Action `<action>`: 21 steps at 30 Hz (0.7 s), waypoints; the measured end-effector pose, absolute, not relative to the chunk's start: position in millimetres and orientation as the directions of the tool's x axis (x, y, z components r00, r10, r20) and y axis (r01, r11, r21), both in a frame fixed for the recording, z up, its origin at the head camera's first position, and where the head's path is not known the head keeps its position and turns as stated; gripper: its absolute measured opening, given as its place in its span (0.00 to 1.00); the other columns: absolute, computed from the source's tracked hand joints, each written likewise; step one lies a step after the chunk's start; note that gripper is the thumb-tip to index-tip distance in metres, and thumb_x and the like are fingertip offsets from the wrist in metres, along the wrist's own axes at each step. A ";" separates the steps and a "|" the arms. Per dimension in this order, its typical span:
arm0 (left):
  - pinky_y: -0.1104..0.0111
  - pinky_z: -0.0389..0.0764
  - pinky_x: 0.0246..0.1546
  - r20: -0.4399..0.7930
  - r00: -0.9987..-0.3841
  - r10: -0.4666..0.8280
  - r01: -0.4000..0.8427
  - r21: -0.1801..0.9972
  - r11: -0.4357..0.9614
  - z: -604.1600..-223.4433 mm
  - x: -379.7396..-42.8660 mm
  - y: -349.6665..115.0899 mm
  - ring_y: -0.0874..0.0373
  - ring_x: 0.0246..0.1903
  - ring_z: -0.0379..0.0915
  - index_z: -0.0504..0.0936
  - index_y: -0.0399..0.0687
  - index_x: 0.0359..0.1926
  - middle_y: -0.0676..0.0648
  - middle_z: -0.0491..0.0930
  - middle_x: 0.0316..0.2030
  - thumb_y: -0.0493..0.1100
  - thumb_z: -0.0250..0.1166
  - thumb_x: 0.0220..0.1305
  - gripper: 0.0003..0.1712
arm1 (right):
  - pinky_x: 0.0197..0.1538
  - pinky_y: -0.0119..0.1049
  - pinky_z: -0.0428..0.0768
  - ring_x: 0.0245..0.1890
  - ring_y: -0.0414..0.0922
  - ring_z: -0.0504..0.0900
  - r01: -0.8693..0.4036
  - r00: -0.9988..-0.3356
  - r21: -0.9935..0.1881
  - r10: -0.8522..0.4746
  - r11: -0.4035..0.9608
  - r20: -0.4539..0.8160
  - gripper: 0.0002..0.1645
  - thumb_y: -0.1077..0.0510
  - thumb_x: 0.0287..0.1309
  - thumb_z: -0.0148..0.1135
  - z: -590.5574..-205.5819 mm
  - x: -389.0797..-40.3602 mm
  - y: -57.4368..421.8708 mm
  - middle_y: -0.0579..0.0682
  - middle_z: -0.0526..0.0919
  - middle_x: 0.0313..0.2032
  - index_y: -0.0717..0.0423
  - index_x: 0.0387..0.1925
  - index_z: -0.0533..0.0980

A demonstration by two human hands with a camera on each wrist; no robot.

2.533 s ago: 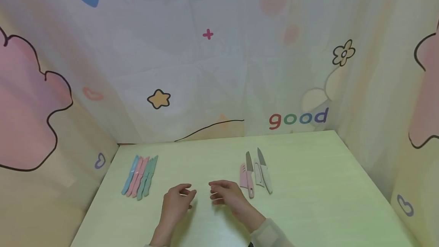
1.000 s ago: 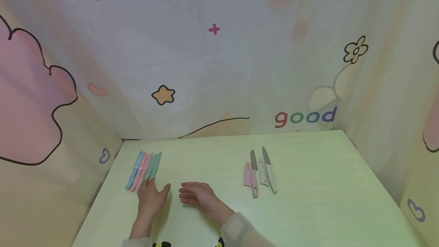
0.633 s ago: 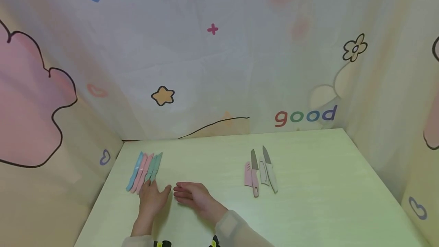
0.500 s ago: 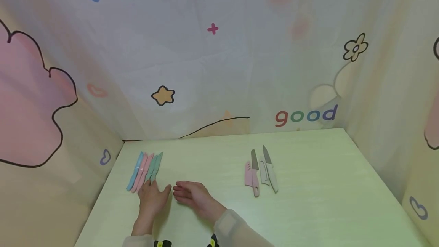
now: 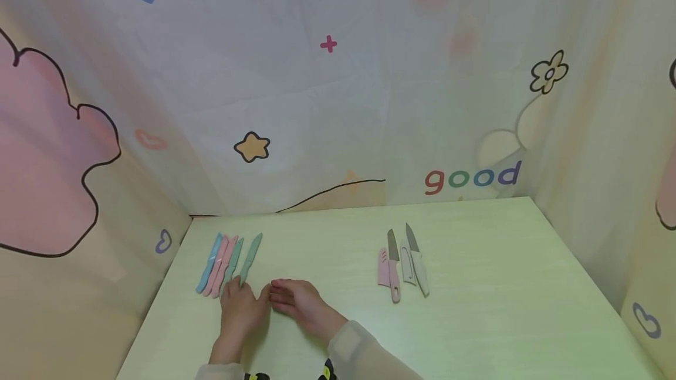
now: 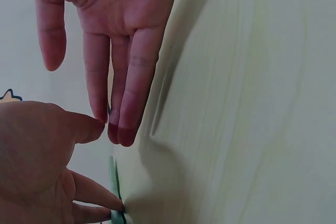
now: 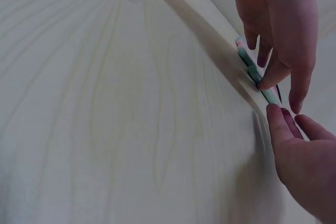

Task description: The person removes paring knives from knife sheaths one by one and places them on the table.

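On the table's left side my left hand (image 5: 240, 309) reaches over the near ends of the knives. Its fingertips touch a green knife (image 5: 252, 255) that lies apart from the row; the thumb is spread off it. A second green knife (image 5: 234, 258) lies just left, its handle partly hidden by the fingers. Beyond it lie pink knives (image 5: 226, 263) and a blue knife (image 5: 209, 263). My right hand (image 5: 306, 304) holds nothing, its fingers extended and pointing left, fingertips right by the left thumb. In the left wrist view, the left fingertips meet the green knife (image 6: 114, 182).
Right of the middle lie a pink-handled knife (image 5: 394, 268) with bare blade, its pink sheath (image 5: 382, 268), a white-handled knife (image 5: 419, 263) and a white sheath (image 5: 407, 264). A printed curtain (image 5: 338, 104) surrounds the pale table (image 5: 475, 286) behind and at the sides.
From mid-table my left hand has come to the knife row. In the last half second, it has moved right, and the outer green knife has slid right, away from the other. My right hand has shifted left.
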State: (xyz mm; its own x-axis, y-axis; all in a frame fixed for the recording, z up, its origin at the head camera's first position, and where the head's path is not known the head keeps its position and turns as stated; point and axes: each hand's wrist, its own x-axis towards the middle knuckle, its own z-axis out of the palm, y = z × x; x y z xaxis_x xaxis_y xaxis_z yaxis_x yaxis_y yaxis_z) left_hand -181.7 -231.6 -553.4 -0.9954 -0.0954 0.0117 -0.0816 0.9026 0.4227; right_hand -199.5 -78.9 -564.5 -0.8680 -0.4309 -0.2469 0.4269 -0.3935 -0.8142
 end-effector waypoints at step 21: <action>0.40 0.68 0.59 -0.045 -0.996 -0.076 -0.088 0.448 0.890 -545.2 -167.1 -216.3 0.29 0.59 0.58 0.71 0.12 0.49 0.21 0.56 0.64 0.56 0.49 0.72 0.40 | 0.60 0.42 0.76 0.53 0.54 0.75 0.468 -0.859 -0.758 -0.435 -0.454 -0.270 0.29 0.53 0.68 0.51 -567.3 -202.5 -83.8 0.67 0.74 0.57 0.74 0.60 0.66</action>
